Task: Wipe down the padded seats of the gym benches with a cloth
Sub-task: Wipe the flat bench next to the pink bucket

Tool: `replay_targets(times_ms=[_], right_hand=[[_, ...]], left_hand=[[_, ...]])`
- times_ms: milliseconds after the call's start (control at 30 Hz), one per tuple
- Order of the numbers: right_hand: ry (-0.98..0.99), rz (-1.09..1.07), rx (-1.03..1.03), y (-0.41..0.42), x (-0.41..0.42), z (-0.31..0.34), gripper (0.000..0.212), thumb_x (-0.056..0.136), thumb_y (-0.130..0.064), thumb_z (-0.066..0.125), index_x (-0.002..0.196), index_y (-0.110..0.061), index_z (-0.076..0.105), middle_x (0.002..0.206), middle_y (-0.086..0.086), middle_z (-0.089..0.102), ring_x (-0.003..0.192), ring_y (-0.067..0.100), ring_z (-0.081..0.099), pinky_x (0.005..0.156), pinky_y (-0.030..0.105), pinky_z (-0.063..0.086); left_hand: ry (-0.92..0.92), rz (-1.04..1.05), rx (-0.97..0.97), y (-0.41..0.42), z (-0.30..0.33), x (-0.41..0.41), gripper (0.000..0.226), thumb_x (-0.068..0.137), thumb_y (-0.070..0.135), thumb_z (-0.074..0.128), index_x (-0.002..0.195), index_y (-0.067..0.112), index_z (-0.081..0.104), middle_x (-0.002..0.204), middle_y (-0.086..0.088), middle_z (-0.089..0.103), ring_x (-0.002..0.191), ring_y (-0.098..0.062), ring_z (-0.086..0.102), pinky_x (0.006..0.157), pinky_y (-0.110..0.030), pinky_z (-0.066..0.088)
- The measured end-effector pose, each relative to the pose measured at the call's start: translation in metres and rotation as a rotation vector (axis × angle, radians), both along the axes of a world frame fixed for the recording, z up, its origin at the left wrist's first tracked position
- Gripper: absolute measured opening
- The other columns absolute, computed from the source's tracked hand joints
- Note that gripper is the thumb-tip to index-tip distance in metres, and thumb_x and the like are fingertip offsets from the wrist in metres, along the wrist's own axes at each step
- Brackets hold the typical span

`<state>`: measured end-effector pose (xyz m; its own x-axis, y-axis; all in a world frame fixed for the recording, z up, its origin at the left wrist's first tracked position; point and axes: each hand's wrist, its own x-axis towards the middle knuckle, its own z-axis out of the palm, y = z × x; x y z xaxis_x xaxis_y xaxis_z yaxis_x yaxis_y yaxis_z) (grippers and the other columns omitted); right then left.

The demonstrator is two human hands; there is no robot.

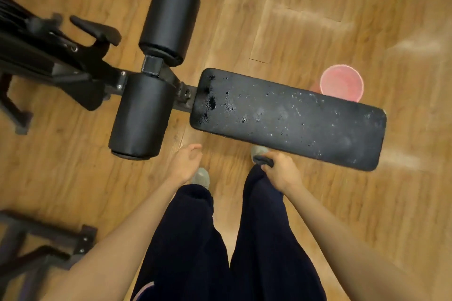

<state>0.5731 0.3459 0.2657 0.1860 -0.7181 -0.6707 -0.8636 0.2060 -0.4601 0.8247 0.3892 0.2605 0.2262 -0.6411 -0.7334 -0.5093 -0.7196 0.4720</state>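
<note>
A black padded bench seat (288, 118) lies across the middle of the view, its worn surface speckled with white flecks and small pits. My right hand (281, 171) hangs just below the seat's near edge and is closed around a small dark cloth (263, 161). My left hand (184, 164) hangs empty to the left of it, fingers loosely curled, below the seat's left end. Neither hand touches the padding.
Two black foam rollers (171, 14) (140, 115) sit on the bench frame at the left. A pink bucket (342, 82) stands on the wooden floor behind the seat. A dark metal frame (49, 244) is at lower left. My legs and grey shoes are below.
</note>
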Motion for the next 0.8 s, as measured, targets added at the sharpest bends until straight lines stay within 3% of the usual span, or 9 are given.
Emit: replay_targets(times_ms=[200,300,367,433,533,633,733,800], right_hand=[[-0.069,0.256,-0.059,-0.112,-0.005,-0.026,0.033,0.093,-0.015,0.063,0.125,-0.020,0.066,0.132,-0.001,0.061,0.121,0.023,0.056,0.095,0.036,0.046],[-0.108,0.341,-0.091,-0.156,0.005,-0.044,0.037,0.094,-0.019,0.064,0.130,-0.019,0.062,0.139,-0.002,0.057,0.126,0.023,0.053,0.102,0.036,0.042],[-0.139,0.399,-0.114,-0.179,0.016,-0.059,0.039,0.095,-0.022,0.063,0.133,-0.018,0.060,0.142,-0.002,0.054,0.129,0.023,0.051,0.105,0.036,0.041],[-0.169,0.448,-0.130,-0.195,0.030,-0.076,0.038,0.095,-0.023,0.063,0.133,-0.020,0.060,0.142,-0.003,0.054,0.130,0.023,0.050,0.106,0.039,0.043],[-0.215,0.524,-0.172,-0.210,0.050,-0.106,0.037,0.096,-0.024,0.061,0.133,-0.023,0.059,0.143,-0.004,0.054,0.130,0.021,0.050,0.105,0.039,0.043],[-0.227,0.658,-0.216,-0.221,0.066,-0.139,0.039,0.096,-0.023,0.061,0.135,-0.020,0.058,0.144,-0.004,0.052,0.129,0.023,0.050,0.106,0.036,0.039],[-0.229,0.760,-0.289,-0.235,0.085,-0.172,0.039,0.095,-0.018,0.063,0.134,-0.017,0.059,0.144,0.000,0.052,0.128,0.026,0.051,0.113,0.038,0.032],[-0.250,0.756,-0.354,-0.245,0.101,-0.193,0.039,0.094,-0.015,0.065,0.132,-0.014,0.061,0.143,0.002,0.053,0.127,0.028,0.052,0.114,0.041,0.034]], left_hand=[[-0.106,0.205,0.021,-0.028,-0.024,-0.037,0.040,0.103,0.014,0.047,0.143,0.012,0.050,0.151,-0.006,0.045,0.137,-0.022,0.044,0.111,-0.028,0.030],[-0.132,0.234,0.023,-0.042,-0.043,-0.049,0.043,0.102,0.016,0.047,0.145,0.013,0.046,0.154,-0.005,0.040,0.133,-0.023,0.047,0.110,-0.029,0.032],[-0.165,0.236,0.008,-0.054,-0.058,-0.055,0.043,0.102,0.014,0.048,0.145,0.011,0.046,0.153,-0.007,0.040,0.134,-0.024,0.045,0.106,-0.022,0.027],[-0.164,0.265,-0.010,-0.065,-0.077,-0.057,0.046,0.101,0.011,0.048,0.147,0.010,0.043,0.155,-0.008,0.037,0.142,-0.022,0.035,0.112,-0.020,0.018],[-0.166,0.292,-0.038,-0.082,-0.115,-0.054,0.052,0.103,0.013,0.044,0.153,0.012,0.033,0.163,-0.007,0.025,0.151,-0.020,0.021,0.123,-0.028,0.012],[-0.208,0.305,-0.073,-0.101,-0.156,-0.047,0.055,0.105,0.017,0.040,0.157,0.013,0.024,0.166,-0.004,0.015,0.153,-0.018,0.013,0.122,-0.028,0.010],[-0.274,0.333,-0.113,-0.122,-0.193,-0.039,0.060,0.105,0.022,0.041,0.159,0.014,0.016,0.168,-0.003,0.007,0.154,-0.022,0.011,0.125,-0.038,0.017],[-0.329,0.331,-0.161,-0.134,-0.215,-0.036,0.062,0.106,0.023,0.040,0.159,0.012,0.011,0.168,-0.005,0.003,0.155,-0.021,0.006,0.126,-0.040,0.011]])
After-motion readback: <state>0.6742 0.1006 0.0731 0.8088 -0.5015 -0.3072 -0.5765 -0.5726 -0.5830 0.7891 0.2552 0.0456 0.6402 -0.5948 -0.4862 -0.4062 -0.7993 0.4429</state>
